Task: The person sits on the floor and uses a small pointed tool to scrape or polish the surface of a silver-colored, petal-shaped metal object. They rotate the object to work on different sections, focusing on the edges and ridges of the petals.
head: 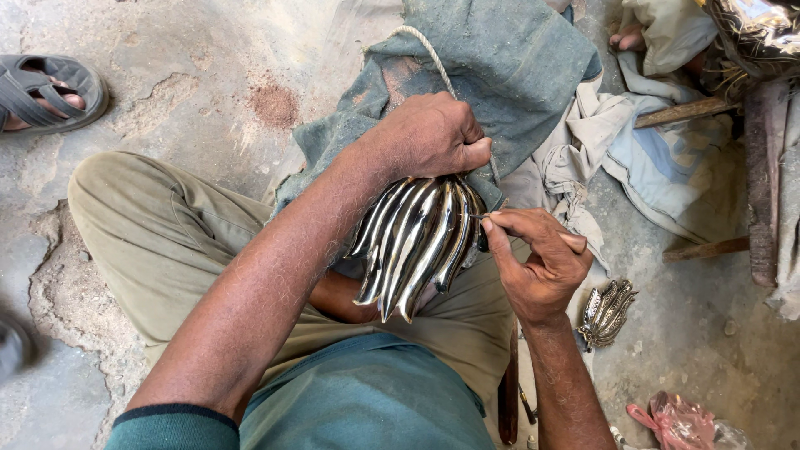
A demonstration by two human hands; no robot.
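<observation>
- Landmark: the bundle of curved metal pieces (414, 250), resting over my lap.
- My left hand (429, 133) sits on the far end of the bundle, closed over it.
- My right hand (537, 262) lies just right of the bundle, fingertips touching its right edge.
- Folded cloth (500, 58) lies beyond the bundle, under its far end; a rope (433, 58) runs across the cloth to my left hand.
- Smaller metal piece (607, 312) lies on the floor right of the bundle, past my right hand.
- Sandalled foot (46, 92) is well apart, far left.
- Plastic bag (679, 421) lies right and nearer me.
</observation>
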